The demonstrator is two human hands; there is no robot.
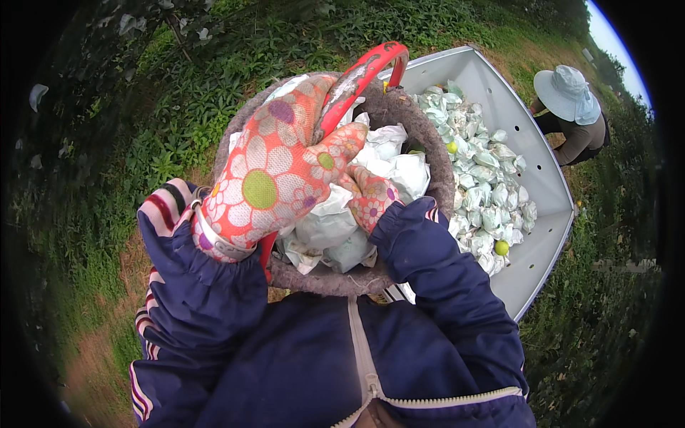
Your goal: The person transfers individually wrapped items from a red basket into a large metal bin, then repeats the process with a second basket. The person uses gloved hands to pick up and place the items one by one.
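Observation:
A round basket with a thick felt-like rim (441,155) is held close before my chest, with white paper-wrapped fruit (409,174) inside. Its worn red handle (364,80) arches over the top. My left hand (267,182), in a floral glove, lies over the basket's left side beside the handle; its thumb points right, and its fingertips are hidden. My right hand (372,198), in a matching glove, reaches into the basket among the wrapped fruit; its fingers are partly hidden behind the left thumb, and what it touches cannot be made out.
Right of the basket stands a large grey metal bin (546,235) with holes in its walls, holding many paper-wrapped fruits (484,176) and a few bare yellow-green ones (501,247). Beyond it a person in a pale sun hat (567,91) bends over. Green plants (176,123) cover the ground at left.

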